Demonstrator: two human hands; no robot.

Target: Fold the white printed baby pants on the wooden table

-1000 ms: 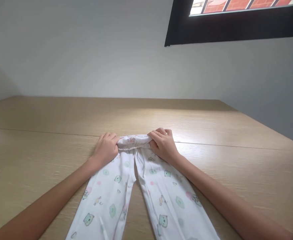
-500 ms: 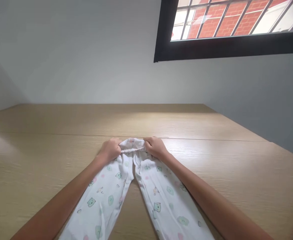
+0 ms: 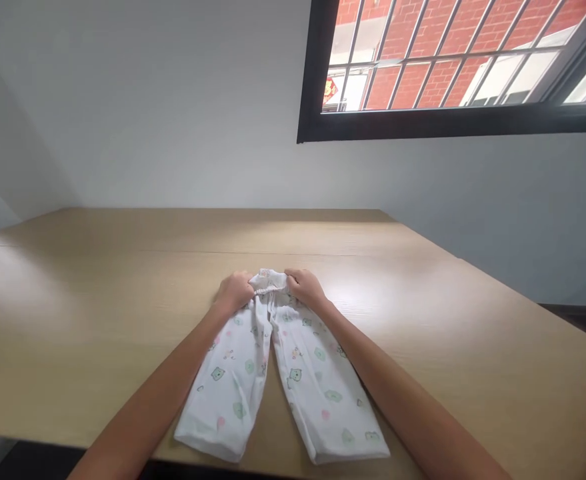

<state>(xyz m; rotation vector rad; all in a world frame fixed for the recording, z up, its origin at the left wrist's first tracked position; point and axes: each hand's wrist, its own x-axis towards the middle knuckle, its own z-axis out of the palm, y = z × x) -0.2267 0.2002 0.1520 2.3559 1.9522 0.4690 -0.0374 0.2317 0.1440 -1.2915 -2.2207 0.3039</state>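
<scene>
A small pair of white pants point(image 3: 317, 380), printed with green bears and pink spots, is spread on the wooden table with both legs pointing toward me. My left hand point(image 3: 235, 292) is closed on the left side of the gathered elastic waistband. On the opposite side, my right hand point(image 3: 305, 287) grips the waistband too, its fingers curled around the cloth. Between the hands the waistband's inner back edge shows. The leg cuffs lie near the front edge of the table, slightly apart from each other.
The light wooden table point(image 3: 447, 347) runs back to a pale wall point(image 3: 173, 113), with a thin seam across its far part. A dark-framed window point(image 3: 403, 123) with bars is at the upper right. The table's front edge shows at the lower left.
The view has shifted back and up, so the whole pants, cuffs and front table edge now show. Both hands keep their hold on the waistband and appear slightly closer together.
</scene>
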